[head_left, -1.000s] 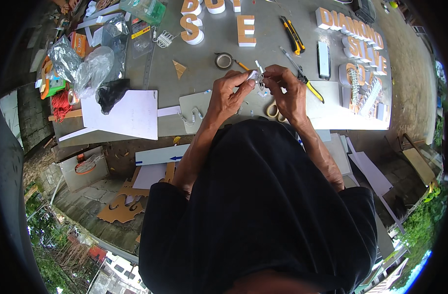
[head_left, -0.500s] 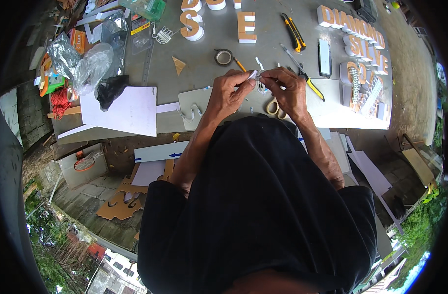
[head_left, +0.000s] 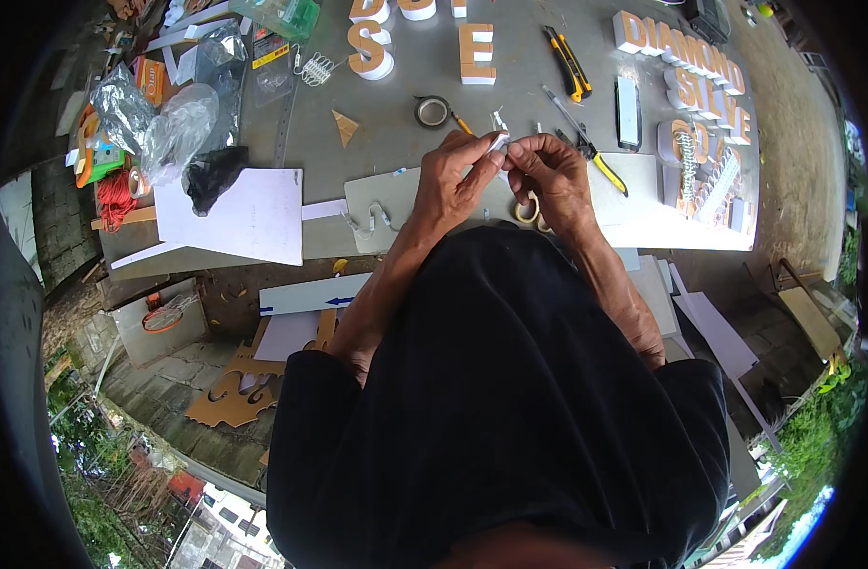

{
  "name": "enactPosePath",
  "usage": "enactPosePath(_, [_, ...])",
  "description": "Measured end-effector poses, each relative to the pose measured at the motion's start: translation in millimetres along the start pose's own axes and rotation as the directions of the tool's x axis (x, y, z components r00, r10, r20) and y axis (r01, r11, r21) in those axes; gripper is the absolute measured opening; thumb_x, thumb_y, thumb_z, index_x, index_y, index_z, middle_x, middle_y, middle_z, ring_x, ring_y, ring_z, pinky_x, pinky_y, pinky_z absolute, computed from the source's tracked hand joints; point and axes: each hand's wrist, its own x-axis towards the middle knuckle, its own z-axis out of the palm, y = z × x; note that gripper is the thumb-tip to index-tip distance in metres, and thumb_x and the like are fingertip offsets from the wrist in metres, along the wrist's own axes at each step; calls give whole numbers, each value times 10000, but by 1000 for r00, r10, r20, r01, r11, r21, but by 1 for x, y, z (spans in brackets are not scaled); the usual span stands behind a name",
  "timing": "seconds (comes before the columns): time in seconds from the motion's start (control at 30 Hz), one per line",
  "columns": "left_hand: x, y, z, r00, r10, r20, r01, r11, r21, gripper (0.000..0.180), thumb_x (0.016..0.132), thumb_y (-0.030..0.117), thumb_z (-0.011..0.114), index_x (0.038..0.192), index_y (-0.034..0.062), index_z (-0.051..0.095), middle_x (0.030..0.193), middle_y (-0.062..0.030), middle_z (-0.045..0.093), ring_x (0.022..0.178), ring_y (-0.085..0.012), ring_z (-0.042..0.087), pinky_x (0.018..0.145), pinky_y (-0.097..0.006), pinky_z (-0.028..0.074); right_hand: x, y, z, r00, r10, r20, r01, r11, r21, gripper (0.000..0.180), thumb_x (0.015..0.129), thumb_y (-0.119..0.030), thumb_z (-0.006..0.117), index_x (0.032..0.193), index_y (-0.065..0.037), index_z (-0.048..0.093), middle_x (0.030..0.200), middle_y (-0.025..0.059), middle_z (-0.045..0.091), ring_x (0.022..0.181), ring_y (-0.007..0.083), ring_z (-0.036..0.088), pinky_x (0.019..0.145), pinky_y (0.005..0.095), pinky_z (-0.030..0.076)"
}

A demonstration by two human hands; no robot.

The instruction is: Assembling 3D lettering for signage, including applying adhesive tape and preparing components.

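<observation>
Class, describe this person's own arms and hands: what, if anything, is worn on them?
The left hand and right hand wear no gloves. Short, loose black sleeves leave the forearms bare, with no watch or bracelet visible. The sleeves look plain, with no visible markings.

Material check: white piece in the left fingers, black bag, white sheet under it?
White piece: maybe plastic or coated paper; bright, too small to settle.
Black bag: apparently thin plastic film; crumpled, faint sheen on its folds.
White sheet: paper or plastic board; flat, smooth, straight-edged, looks matte.
</observation>
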Motion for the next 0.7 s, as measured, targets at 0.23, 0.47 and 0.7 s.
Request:
enactPosePath(0.23, [-6,-10,-5,843,-452,292,537,668,-515,253,1020,192,626,1072,-37,721,900,-34,690,859,-105,617,815,-277,486,3,4,-5,782,-606,145,524,514,-679,178,898,-31,740,1075,-25,730,923,83,729,772,183,706,646,305,561])
enactPosePath(0.47, [-11,-18,-4,806,-480,347,580,521,-627,261,1015,186,632,1088,-49,719,926,-66,712,883,-126,642,837,-285,499,2,10,-5,665,-687,293,599,256,-759,226,833,37,767,1040,-55,766,966,102,728,860,237,718,716,332,577])
enactPosePath(0.7, [-14,-19,-6,801,-479,358,591,540,-599,252,1014,189,635,1062,-44,719,921,-68,712,888,-124,644,837,-286,494,4,13,-2,758,-619,205,555,446,-702,183,840,-7,789,1017,-50,767,953,90,725,843,211,716,717,315,568])
